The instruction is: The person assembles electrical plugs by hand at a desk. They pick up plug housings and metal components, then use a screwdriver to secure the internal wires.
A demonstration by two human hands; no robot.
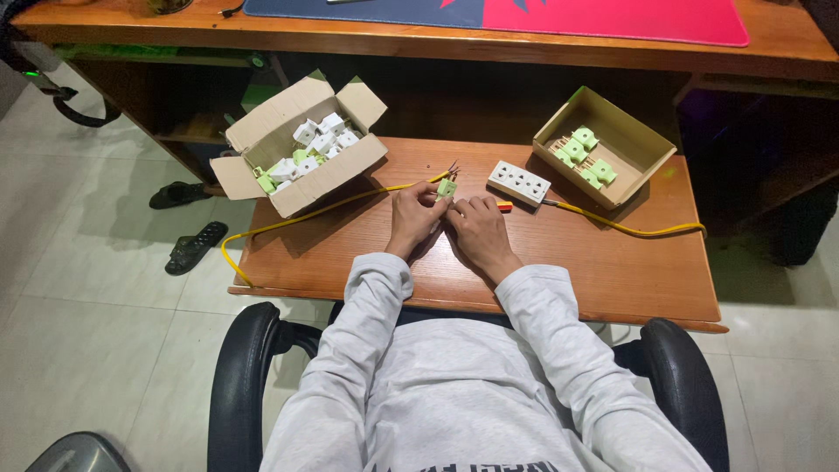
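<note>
My left hand (pixel 413 215) grips a small light-green plug part (pixel 447 187) at the end of a yellow cable (pixel 297 221), whose bare wire ends stick out just above it. My right hand (pixel 477 229) lies right beside it, fingers curled against the green part, with a small red-orange tool tip (pixel 504 206) showing at its knuckles. Whether the right hand grips that tool is unclear. A white multi-socket strip (pixel 519 183) lies just beyond my right hand, with a second yellow cable (pixel 629 230) running off to the right.
An open cardboard box (pixel 328 178) of white and green plug parts stands at the left of the low wooden table (pixel 603 280). A shallow cardboard tray (pixel 631 131) with several green plugs sits at the right. Sandals (pixel 195 247) lie on the floor, left.
</note>
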